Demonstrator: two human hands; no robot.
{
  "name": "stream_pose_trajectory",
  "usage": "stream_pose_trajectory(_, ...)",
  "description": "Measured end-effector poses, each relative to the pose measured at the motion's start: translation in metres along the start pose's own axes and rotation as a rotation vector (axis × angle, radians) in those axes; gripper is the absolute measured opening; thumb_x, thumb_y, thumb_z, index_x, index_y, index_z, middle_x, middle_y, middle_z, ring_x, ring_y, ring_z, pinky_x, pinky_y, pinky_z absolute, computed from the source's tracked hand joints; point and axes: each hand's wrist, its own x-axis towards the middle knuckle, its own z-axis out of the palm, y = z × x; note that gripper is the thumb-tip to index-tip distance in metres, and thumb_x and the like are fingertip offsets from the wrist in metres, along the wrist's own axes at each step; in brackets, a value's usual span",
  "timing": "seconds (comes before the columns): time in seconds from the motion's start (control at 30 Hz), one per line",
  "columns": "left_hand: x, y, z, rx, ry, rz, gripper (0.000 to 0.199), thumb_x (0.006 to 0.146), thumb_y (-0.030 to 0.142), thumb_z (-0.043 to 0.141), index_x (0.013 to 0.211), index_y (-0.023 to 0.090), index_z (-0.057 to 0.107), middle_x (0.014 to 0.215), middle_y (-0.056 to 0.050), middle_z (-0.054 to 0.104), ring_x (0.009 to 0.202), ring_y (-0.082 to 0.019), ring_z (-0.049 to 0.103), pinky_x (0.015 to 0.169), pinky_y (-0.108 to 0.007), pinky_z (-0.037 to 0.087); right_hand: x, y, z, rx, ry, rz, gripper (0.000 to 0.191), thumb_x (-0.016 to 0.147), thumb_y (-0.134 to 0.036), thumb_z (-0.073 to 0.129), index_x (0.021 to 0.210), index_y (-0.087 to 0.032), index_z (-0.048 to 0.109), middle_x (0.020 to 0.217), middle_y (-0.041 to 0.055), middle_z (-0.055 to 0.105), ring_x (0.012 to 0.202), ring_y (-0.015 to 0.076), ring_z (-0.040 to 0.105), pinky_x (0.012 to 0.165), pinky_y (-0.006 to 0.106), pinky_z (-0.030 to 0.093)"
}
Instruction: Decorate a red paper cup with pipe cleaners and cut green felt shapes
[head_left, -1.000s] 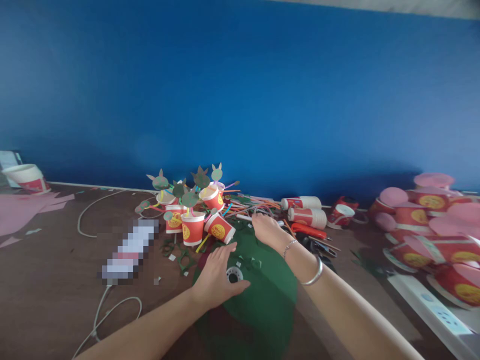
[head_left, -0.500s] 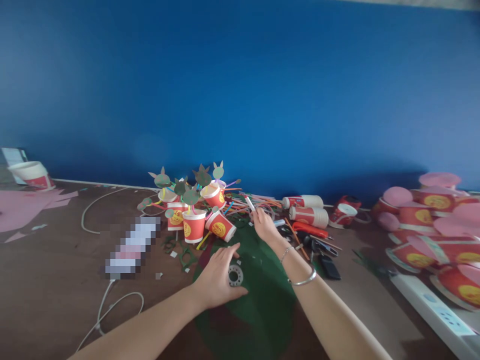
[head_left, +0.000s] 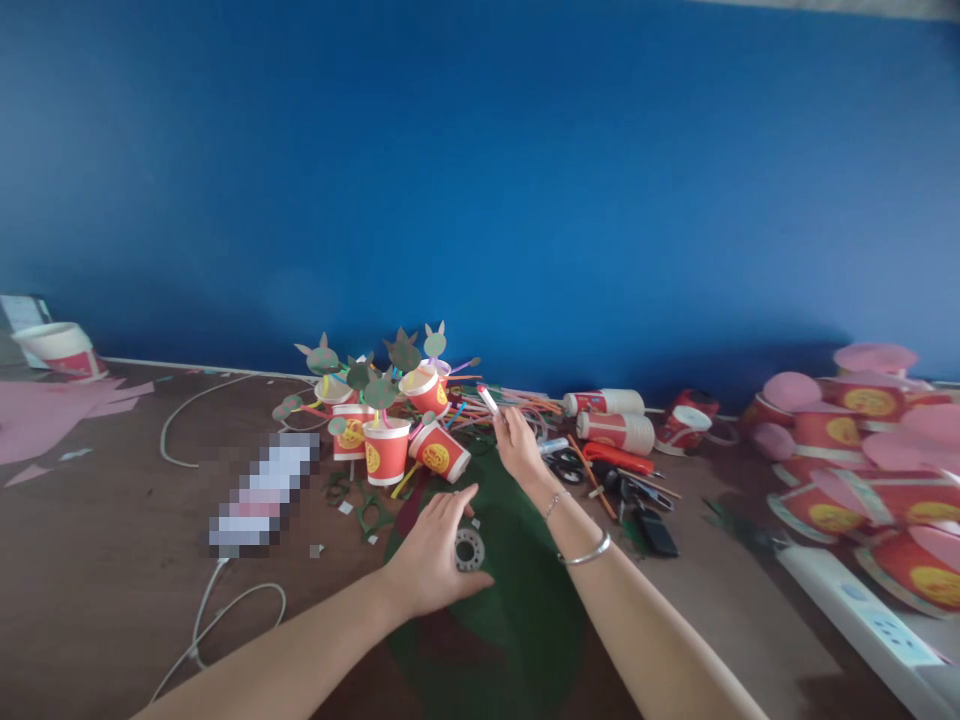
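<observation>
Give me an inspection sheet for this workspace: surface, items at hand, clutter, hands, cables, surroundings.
Surface: brown table with a large green sheet.
Items at hand: white red-tipped pen, grey ring.
Clutter: paper cups, straws, white scraps.
Hands: right hand holds the pen; left hand open around the ring's left side.
Cables: white cable loops at left.
Surroundings: blue wall behind; other people, nothing seen.

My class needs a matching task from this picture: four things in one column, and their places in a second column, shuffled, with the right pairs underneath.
Things
1. Pen
2. Grey ring
3. Power strip
4. Pink paper

Places
A. Flat, at the far left
B. Between the thumb and fingers of the left hand
C. At the lower right
D. In the right hand

Right pairs: 1-D, 2-B, 3-C, 4-A
</observation>
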Motion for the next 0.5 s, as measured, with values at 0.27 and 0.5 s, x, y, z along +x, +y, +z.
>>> stream_pose_trajectory(0.27,-0.003,0.001,-0.002,0.134,-0.011,-0.027,0.084,0.062,0.025,0.07,0.134,0.018,0.028,0.107,-0.008,0.055,0.102,-0.027,0.048,0.092,-0.044,0.037,-0.002,-0.016,-0.017,0.203,0.289,0.143,0.024,0.084,-0.04,0.047,0.088,-0.018,0.055,0.071,-0.0002,0.049,0.062,0.0141,0.046,0.058,0.027,0.04)
stream_pose_trajectory(0.5,-0.016,0.019,-0.005,0.419,0.031,-0.025,0.077,0.067,0.025,0.066,0.134,0.015,0.03,0.129,-0.015,0.046,0.117,-0.03,0.042,0.095,-0.045,0.036,-0.047,-0.054,-0.033,0.518,0.065,0.283,0.018,0.087,-0.035,0.045,0.092,-0.019,0.053,0.066,-0.0007,0.058,0.065,0.0146,0.056,0.063,0.026,0.044)
